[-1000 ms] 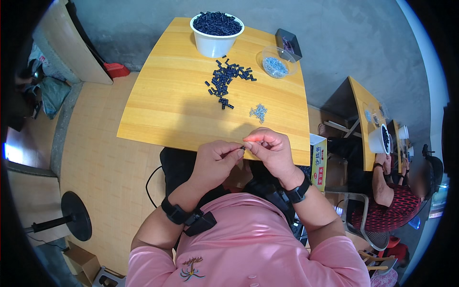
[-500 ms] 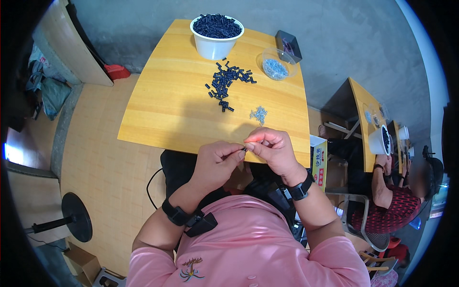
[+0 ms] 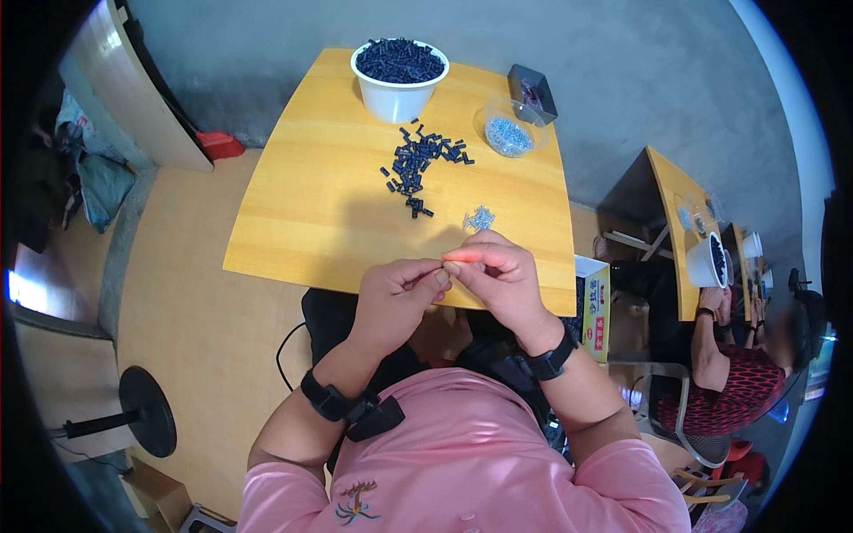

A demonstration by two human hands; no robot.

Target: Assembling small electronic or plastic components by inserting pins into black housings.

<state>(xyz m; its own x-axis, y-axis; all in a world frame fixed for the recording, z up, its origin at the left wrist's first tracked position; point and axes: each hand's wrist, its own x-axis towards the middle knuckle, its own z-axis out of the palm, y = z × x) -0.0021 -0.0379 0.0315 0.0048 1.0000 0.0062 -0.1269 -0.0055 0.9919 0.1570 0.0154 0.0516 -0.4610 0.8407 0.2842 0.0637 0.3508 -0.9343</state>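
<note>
My left hand (image 3: 397,298) is closed in a pinch over the table's near edge. A small black cylindrical piece showed at its fingertips a moment ago; the fingers cover it now. My right hand (image 3: 498,277) pinches too, thumb against index finger, its tips touching those of the left. Whatever sits between the right fingertips is hidden. Just beyond the right hand lies a little heap of small, shiny silvery parts (image 3: 480,218). Farther off, a loose pile of short black cylindrical pieces (image 3: 416,164) is spread over the wooden table (image 3: 293,195).
At the far side stand a white tub (image 3: 397,102) heaped with black pieces, a clear round container (image 3: 509,138) of silvery parts and a black box (image 3: 533,93). A yellow-and-white carton (image 3: 595,311) is beside the table's right edge. Another person (image 3: 724,382) works at the right.
My fingertips have come together, and the black piece between them is now covered. The view has shifted slightly; the piles look the same.
</note>
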